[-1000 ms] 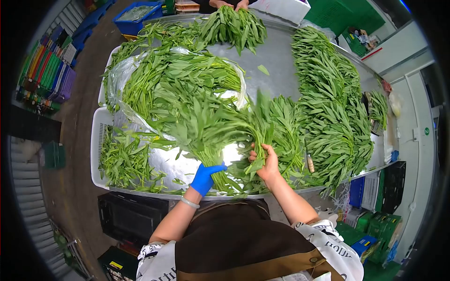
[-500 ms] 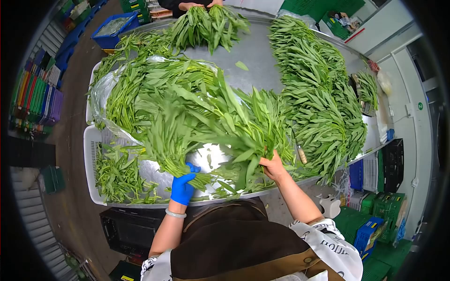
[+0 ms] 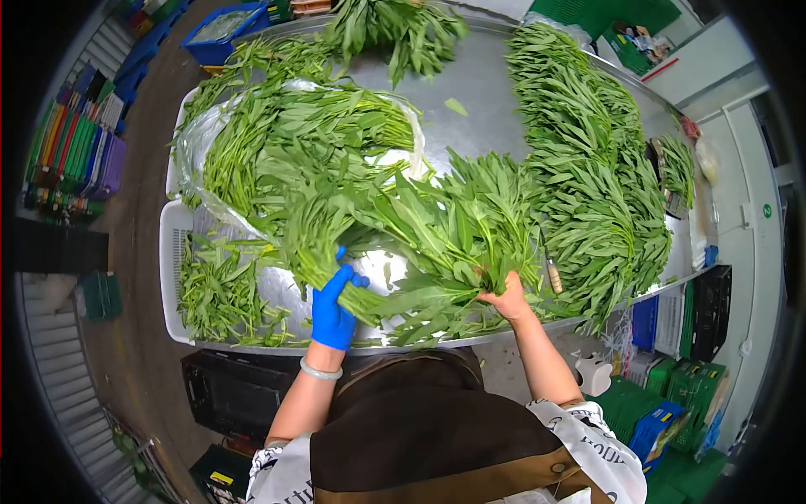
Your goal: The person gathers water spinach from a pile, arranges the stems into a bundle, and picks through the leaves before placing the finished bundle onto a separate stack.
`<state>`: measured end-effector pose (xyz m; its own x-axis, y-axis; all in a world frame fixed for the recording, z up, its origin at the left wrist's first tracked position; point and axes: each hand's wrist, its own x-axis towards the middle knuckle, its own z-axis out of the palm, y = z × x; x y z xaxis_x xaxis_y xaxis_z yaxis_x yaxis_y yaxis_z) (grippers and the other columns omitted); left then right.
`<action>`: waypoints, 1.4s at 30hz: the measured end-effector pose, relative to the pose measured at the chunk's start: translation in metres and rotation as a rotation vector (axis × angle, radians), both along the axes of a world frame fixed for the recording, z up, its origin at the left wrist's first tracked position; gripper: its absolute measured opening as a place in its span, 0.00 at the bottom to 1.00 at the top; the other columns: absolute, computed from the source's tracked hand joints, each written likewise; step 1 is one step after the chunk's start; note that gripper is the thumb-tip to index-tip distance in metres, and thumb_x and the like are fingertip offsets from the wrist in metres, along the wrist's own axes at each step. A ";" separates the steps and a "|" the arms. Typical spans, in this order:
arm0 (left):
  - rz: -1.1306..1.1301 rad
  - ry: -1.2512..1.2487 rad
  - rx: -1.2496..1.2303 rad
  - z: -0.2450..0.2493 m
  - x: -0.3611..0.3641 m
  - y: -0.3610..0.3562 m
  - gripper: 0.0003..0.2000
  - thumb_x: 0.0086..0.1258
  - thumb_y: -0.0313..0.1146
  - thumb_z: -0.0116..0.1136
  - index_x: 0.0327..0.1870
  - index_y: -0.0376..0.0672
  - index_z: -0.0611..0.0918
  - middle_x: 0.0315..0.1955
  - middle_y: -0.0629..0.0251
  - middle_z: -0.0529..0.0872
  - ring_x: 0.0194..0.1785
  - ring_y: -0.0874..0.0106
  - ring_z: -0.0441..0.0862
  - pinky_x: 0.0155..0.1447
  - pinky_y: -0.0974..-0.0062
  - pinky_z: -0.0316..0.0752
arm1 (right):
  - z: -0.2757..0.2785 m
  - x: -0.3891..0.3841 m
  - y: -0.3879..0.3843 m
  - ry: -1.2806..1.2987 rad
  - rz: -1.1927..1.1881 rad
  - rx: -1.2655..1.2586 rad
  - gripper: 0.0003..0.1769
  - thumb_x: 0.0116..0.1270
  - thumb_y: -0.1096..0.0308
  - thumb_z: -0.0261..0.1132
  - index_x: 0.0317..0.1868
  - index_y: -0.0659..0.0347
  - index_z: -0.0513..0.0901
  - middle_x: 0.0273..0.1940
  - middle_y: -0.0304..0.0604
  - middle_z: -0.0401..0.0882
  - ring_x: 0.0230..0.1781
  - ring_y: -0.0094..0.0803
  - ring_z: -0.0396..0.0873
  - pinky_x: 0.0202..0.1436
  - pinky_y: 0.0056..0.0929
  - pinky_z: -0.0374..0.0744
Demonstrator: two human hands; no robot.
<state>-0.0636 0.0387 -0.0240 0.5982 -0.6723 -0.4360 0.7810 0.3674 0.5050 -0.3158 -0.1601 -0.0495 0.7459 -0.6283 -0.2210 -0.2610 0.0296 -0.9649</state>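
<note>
My left hand, in a blue glove, grips a bunch of water spinach by its stems, the leaves pointing up and away from me. My bare right hand is closed round more leafy stems at the table's near edge; its fingertips are partly hidden by leaves. Between the hands the leaves of both bunches overlap. Just right of my right hand lies a wooden-handled tool, its upper end partly covered by greens. A large heap of water spinach rests on clear plastic beyond my left hand.
The metal table carries long rows of bunches on the right. White baskets line its left edge, near loose greens. Another bunch shows at the far edge. Black crates and green crates stand below.
The view has shifted, and the person's hands at the far side are now out of sight. My left hand's bunch stays gripped; leaves in front of my right hand have swung upward.
</note>
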 end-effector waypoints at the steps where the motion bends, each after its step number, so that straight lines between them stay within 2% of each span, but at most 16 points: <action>1: -0.001 -0.035 0.051 0.012 0.001 -0.007 0.21 0.64 0.20 0.56 0.60 0.38 0.71 0.36 0.67 0.78 0.36 0.74 0.76 0.44 0.74 0.74 | -0.004 0.002 0.001 -0.050 0.037 -0.047 0.19 0.48 0.81 0.72 0.44 0.62 0.84 0.48 0.41 0.83 0.48 0.29 0.79 0.54 0.29 0.75; 5: -0.100 -0.133 0.201 0.037 0.002 -0.026 0.18 0.62 0.23 0.62 0.53 0.39 0.75 0.36 0.63 0.83 0.34 0.73 0.80 0.38 0.76 0.76 | 0.012 0.016 0.002 -0.075 0.252 -0.112 0.14 0.50 0.80 0.70 0.40 0.62 0.85 0.46 0.43 0.84 0.48 0.35 0.80 0.54 0.32 0.74; 8: -0.151 -0.118 0.232 0.032 -0.002 -0.029 0.17 0.60 0.22 0.63 0.50 0.40 0.77 0.35 0.63 0.83 0.34 0.73 0.81 0.37 0.75 0.78 | 0.015 0.026 0.001 -0.108 0.348 -0.233 0.13 0.47 0.80 0.70 0.36 0.59 0.84 0.44 0.41 0.85 0.47 0.38 0.81 0.67 0.42 0.66; 9: -0.141 -0.107 0.248 0.035 -0.003 -0.031 0.17 0.59 0.20 0.64 0.49 0.39 0.77 0.35 0.63 0.83 0.33 0.73 0.81 0.37 0.76 0.78 | 0.020 0.028 0.003 -0.092 0.326 -0.168 0.14 0.48 0.80 0.69 0.37 0.58 0.85 0.45 0.40 0.85 0.49 0.41 0.81 0.72 0.49 0.57; 16: -0.025 0.022 0.137 0.031 0.020 -0.028 0.17 0.59 0.20 0.62 0.50 0.41 0.77 0.36 0.65 0.83 0.35 0.72 0.81 0.41 0.75 0.78 | 0.025 0.030 0.002 -0.012 0.317 -0.196 0.20 0.50 0.79 0.70 0.46 0.61 0.84 0.48 0.46 0.83 0.49 0.40 0.80 0.59 0.34 0.72; 17: 0.059 -0.055 0.129 0.037 0.025 -0.026 0.12 0.62 0.23 0.60 0.47 0.40 0.78 0.29 0.66 0.82 0.32 0.73 0.81 0.41 0.72 0.79 | 0.026 0.027 -0.004 0.003 0.289 -0.221 0.20 0.50 0.81 0.69 0.47 0.62 0.83 0.47 0.46 0.83 0.48 0.40 0.80 0.57 0.33 0.73; 20: 0.185 -0.069 0.051 0.053 0.049 -0.017 0.21 0.62 0.20 0.59 0.57 0.42 0.75 0.43 0.67 0.82 0.41 0.74 0.80 0.49 0.73 0.77 | 0.028 0.005 -0.031 0.043 0.178 -0.357 0.24 0.47 0.84 0.66 0.49 0.64 0.82 0.44 0.47 0.83 0.46 0.38 0.81 0.54 0.28 0.75; 22: 0.220 -0.134 0.026 0.066 0.061 -0.008 0.23 0.62 0.19 0.57 0.60 0.41 0.74 0.49 0.65 0.81 0.45 0.75 0.79 0.54 0.75 0.75 | 0.023 -0.006 -0.048 0.100 0.012 -0.226 0.28 0.45 0.84 0.65 0.53 0.64 0.80 0.46 0.48 0.81 0.49 0.41 0.79 0.56 0.31 0.74; 25: 0.251 -0.123 0.015 0.065 0.069 -0.002 0.24 0.63 0.18 0.56 0.62 0.41 0.72 0.51 0.65 0.80 0.47 0.75 0.79 0.52 0.77 0.76 | 0.037 -0.004 -0.051 0.650 0.056 -0.843 0.31 0.47 0.83 0.64 0.57 0.62 0.76 0.50 0.50 0.78 0.53 0.46 0.74 0.60 0.37 0.71; 28: 0.260 -0.114 0.039 0.055 0.066 0.000 0.25 0.63 0.17 0.55 0.63 0.41 0.71 0.53 0.65 0.79 0.47 0.74 0.79 0.50 0.78 0.76 | 0.073 0.034 -0.033 0.507 -0.014 -1.171 0.33 0.52 0.77 0.67 0.62 0.61 0.71 0.55 0.52 0.74 0.58 0.50 0.70 0.63 0.41 0.69; 30: 0.253 -0.105 0.039 0.054 0.058 -0.004 0.26 0.63 0.16 0.55 0.64 0.41 0.70 0.54 0.65 0.79 0.47 0.74 0.79 0.49 0.79 0.76 | 0.077 0.062 -0.010 0.176 0.098 -0.952 0.32 0.53 0.75 0.67 0.61 0.60 0.71 0.57 0.50 0.73 0.59 0.50 0.69 0.64 0.41 0.68; 32: 0.234 -0.057 0.019 0.054 0.051 -0.010 0.26 0.63 0.16 0.55 0.64 0.42 0.69 0.54 0.65 0.78 0.47 0.74 0.80 0.49 0.76 0.77 | 0.083 0.099 0.026 0.019 0.272 -0.744 0.30 0.54 0.73 0.68 0.60 0.60 0.71 0.57 0.50 0.73 0.59 0.49 0.69 0.63 0.42 0.68; 34: 0.190 -0.037 0.038 0.049 0.045 -0.012 0.25 0.63 0.17 0.55 0.63 0.41 0.69 0.52 0.65 0.79 0.45 0.73 0.79 0.50 0.75 0.77 | 0.068 0.128 0.056 -0.097 0.319 -0.680 0.24 0.57 0.71 0.66 0.56 0.62 0.74 0.54 0.51 0.75 0.58 0.48 0.70 0.63 0.41 0.68; 37: 0.164 -0.094 0.050 0.056 0.037 -0.012 0.25 0.62 0.18 0.56 0.62 0.40 0.69 0.51 0.63 0.79 0.44 0.72 0.79 0.50 0.74 0.76 | 0.023 0.137 0.058 0.053 0.509 -0.408 0.19 0.63 0.69 0.62 0.54 0.63 0.74 0.48 0.51 0.78 0.53 0.48 0.74 0.58 0.40 0.72; 40: 0.064 -0.262 0.043 0.057 0.040 -0.006 0.26 0.61 0.17 0.57 0.62 0.39 0.69 0.50 0.59 0.79 0.44 0.71 0.79 0.51 0.74 0.75 | 0.022 0.120 0.046 0.043 0.320 -0.236 0.11 0.69 0.68 0.57 0.48 0.65 0.74 0.41 0.48 0.81 0.44 0.42 0.80 0.51 0.37 0.77; 42: 0.065 -0.326 0.138 0.053 0.037 -0.004 0.27 0.59 0.19 0.59 0.62 0.38 0.69 0.50 0.57 0.79 0.48 0.70 0.78 0.54 0.73 0.74 | 0.038 0.115 0.030 -0.238 -0.129 0.096 0.10 0.73 0.66 0.53 0.44 0.66 0.74 0.37 0.48 0.82 0.36 0.35 0.82 0.45 0.33 0.79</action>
<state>-0.0265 0.0343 0.0285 0.7603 -0.5767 -0.2990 0.5480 0.3222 0.7719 -0.2003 -0.1303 -0.0111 0.6992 -0.7060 -0.1123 -0.0151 0.1425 -0.9897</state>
